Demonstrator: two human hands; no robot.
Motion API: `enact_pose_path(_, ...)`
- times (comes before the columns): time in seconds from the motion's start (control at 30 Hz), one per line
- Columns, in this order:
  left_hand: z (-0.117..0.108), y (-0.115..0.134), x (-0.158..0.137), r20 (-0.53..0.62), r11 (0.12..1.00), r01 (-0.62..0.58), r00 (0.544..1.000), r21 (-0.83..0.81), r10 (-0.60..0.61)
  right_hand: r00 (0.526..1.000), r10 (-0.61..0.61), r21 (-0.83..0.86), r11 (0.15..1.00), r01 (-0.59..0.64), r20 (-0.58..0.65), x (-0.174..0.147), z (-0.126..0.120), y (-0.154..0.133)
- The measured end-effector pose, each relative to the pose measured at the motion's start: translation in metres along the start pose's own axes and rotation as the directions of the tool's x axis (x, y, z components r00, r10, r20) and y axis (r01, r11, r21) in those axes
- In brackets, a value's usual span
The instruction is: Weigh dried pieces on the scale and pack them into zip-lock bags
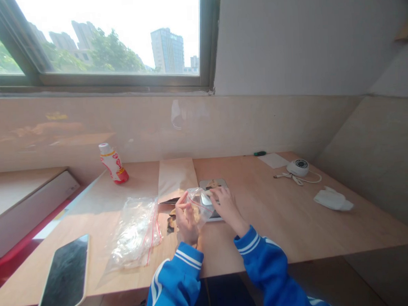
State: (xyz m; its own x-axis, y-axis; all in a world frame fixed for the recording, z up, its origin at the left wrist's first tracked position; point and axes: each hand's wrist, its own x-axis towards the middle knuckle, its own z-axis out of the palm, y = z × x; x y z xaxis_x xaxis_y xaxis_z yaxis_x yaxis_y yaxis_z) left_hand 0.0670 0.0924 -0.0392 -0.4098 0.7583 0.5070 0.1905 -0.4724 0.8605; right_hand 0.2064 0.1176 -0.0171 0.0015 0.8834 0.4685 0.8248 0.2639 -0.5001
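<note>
A clear zip bag (pixel 204 211) with a red seal line is held up in my left hand (pixel 187 223), whose fingers are closed around its side. Pale brownish pieces show inside the bag. My right hand (pixel 226 208) reaches over the bag's mouth, its fingers bent together around a small pale piece (pixel 209 193). Behind and partly under the bag lies a small scale (pixel 222 183) with brown dried pieces (pixel 212 184) on its plate. Left of my left hand, a few dark dried pieces (pixel 170 223) lie on the table near a brown paper bag (pixel 177 179).
Several flat clear zip bags (pixel 135 232) lie to the left. A phone (pixel 64 278) rests at the table's left front. A red and white bottle (pixel 114 163) stands at the back. At right are a small white fan (pixel 297 167) with a cable, tissue (pixel 332 199), paper (pixel 273 160) and a green-handled tool (pixel 260 153).
</note>
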Motion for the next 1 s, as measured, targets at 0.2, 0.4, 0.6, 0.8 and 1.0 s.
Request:
enact_pose_path(0.2, 0.001, 0.001, 0.000, 0.004, 1.000, -0.016, 1.000, -0.012, 0.016, 0.999, -0.031, -0.125, 0.992, 0.034, 0.030, -0.001, 0.002, 0.003)
enact_pose_path(0.4, 0.000, -0.004, -0.001, -0.110, 0.997, 0.037, 0.993, -0.069, -0.044, 0.996, -0.058, -0.107, 0.992, 0.065, 0.068, -0.002, -0.007, 0.001)
enact_pose_path(0.6, 0.000, -0.005, -0.001, -0.138, 0.992, 0.048, 0.988, -0.121, -0.064, 0.978, 0.167, 0.225, 0.965, -0.135, -0.127, 0.000, -0.028, -0.013)
enact_pose_path(0.8, 0.001, -0.003, -0.001, -0.108, 0.987, 0.066, 0.991, -0.145, -0.082, 0.966, 0.184, 0.507, 0.859, -0.067, -0.183, -0.002, -0.057, -0.052)
enact_pose_path(1.0, 0.002, -0.005, 0.000, -0.169, 0.994, 0.047, 0.984, -0.098, -0.063, 0.997, 0.012, 0.461, 0.887, 0.025, -0.077, 0.004, -0.038, -0.043)
